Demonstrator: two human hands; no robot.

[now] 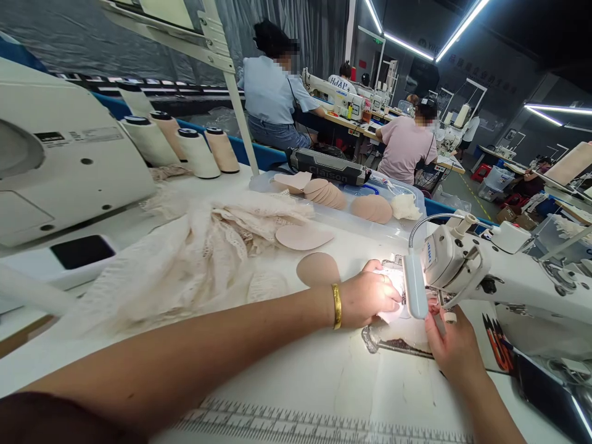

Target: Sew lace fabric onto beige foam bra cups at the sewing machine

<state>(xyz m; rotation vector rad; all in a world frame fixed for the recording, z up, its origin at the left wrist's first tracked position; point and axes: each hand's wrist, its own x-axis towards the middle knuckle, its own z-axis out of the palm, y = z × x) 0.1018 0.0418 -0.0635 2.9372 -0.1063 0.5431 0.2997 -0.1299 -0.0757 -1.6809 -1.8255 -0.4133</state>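
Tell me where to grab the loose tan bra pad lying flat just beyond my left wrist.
Pinch the tan pad at its rounded far edge, coming from above and the lace-pile side. It lies flat and alone on the table, and the left hand already crowds the edge nearest the sewing machine.

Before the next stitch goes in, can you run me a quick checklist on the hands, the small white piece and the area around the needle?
1. Left hand pressing the small white fabric piece flat: ok.
2. Right hand at the near side of the white sewing machine head: ok.
3. Fingers apart from the needle: cannot tell, the lamp hides it.
4. Work lit by the grey gooseneck lamp: ok, though glare washes out detail.
5. Beige oval foam pad within reach beside the left hand: ok.
6. Cream lace pile apart from the stitching area: ok.
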